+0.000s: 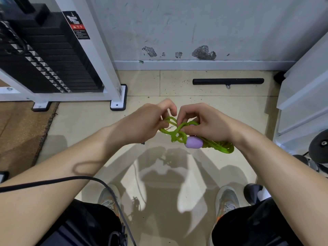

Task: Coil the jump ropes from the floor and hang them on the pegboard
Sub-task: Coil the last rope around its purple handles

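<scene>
A translucent green jump rope (178, 134) with lilac handles (193, 142) hangs in a tangled bundle between both hands, above the tiled floor. My right hand (207, 124) grips the bundle, with one handle end poking out below the palm and green loops (223, 147) sticking out past the wrist. My left hand (150, 121) pinches a loop of the rope at its left side, fingers curled. The pegboard is not in view.
A white-framed weight stack machine (53, 55) stands at the back left, with a brown mat (21, 132) beside it. A black bar attachment (228, 81) lies by the wall. White shelving (305, 96) and dark weights (319, 146) are on the right. My feet (225, 201) stand below.
</scene>
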